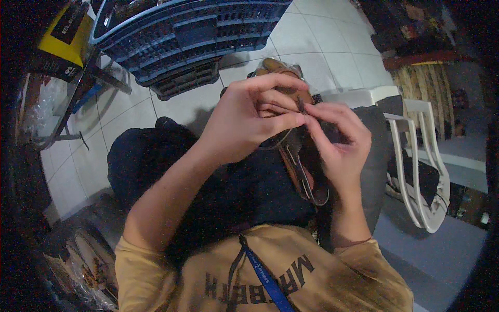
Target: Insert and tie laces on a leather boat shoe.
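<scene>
One left hand, one right hand and one sandal are showing. One blue crate, one chair and one lanyard are appearing.

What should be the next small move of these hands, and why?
Perhaps the right hand should gently draw the small dark piece while the left hand steadies it: both seem to pinch it, close together over the brown shoe.

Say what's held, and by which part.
Left hand and right hand seem to pinch a thin dark strip by the brown shoe; which part is unclear.
</scene>
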### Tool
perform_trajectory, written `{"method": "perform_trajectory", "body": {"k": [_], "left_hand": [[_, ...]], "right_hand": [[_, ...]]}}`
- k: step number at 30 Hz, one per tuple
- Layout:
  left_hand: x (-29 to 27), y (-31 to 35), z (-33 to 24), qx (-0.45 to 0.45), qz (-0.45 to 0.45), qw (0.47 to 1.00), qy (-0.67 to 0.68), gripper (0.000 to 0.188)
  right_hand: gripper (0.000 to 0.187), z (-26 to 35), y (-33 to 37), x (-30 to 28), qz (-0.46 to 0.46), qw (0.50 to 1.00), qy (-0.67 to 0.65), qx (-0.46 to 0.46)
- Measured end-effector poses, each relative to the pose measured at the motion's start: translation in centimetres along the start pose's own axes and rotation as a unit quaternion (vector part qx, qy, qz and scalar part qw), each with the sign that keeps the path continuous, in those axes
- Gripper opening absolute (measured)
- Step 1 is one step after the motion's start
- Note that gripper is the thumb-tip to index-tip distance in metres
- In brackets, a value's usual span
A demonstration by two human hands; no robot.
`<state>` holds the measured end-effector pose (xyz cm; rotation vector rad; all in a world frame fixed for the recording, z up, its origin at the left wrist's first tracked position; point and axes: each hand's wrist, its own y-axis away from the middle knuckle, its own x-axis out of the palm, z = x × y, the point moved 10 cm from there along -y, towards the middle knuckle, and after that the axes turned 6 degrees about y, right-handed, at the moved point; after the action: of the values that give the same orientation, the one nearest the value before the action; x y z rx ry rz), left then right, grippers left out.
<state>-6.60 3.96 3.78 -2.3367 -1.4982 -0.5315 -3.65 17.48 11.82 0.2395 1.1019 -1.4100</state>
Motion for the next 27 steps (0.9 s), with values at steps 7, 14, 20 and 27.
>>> {"method": "perform_trajectory", "body": {"k": [7,14,20,27], "left_hand": [[0.4,0.1,-0.5,0.039,-0.008,0.998,-0.052,0.037],[1.1,1.6,-5.7,0.249,-0.033,0.872,-0.421,0.040],[0.5,1.0,-4.0,0.221,-0.049,0.941,-0.252,0.039],[1.0,1.1,-5.2,0.266,-0.012,0.905,-0.331,0.036]], "right_hand": [[0.014,-1.7,-0.3,0.5,0.047,0.994,-0.064,0.075],[0.013,-3.5,0.5,0.9,0.069,0.975,-0.150,0.147],[0.013,-3.8,0.7,1.0,0.054,0.974,-0.161,0.152],[0.013,-3.3,0.3,1.0,0.075,0.976,-0.159,0.131]]}}
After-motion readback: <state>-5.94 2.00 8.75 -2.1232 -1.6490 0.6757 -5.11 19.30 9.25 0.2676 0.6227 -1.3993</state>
